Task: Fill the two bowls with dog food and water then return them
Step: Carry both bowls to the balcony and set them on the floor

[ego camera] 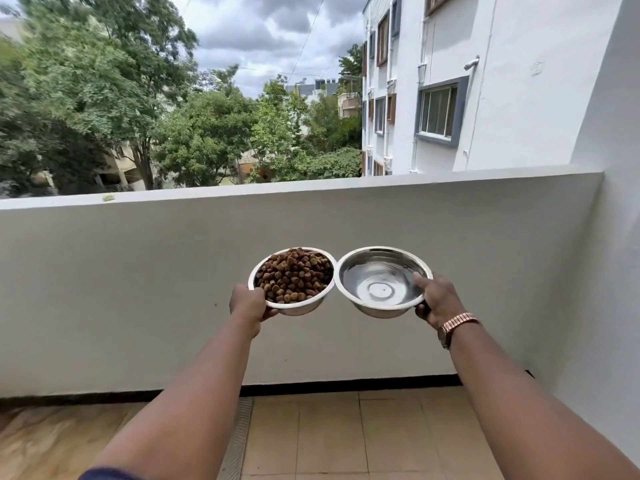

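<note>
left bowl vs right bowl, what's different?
Left bowl is heaped with brown kibble; right bowl holds only clear water. The left hand holds the left bowl, the right hand the right. Both are steel, similar in size, held level, rims touching.

- Two hands reach out at mid-frame, each holding a round shiny steel bowl in the air before a white balcony parapet wall (138,289).
- The left hand (250,304) grips the near rim of the steel bowl heaped with brown dog food pellets (292,279), thumb over the rim.
- The right hand (439,299), a rose-gold banded wristwatch (453,326) on its wrist, pinches the right rim of the steel bowl holding clear water (382,281).
- The two bowls' rims touch at centre frame.
- Beige floor tiles (329,438) fill the bottom; green trees (104,98) the upper left; a white building with grey-framed windows (502,81) the upper right.
</note>
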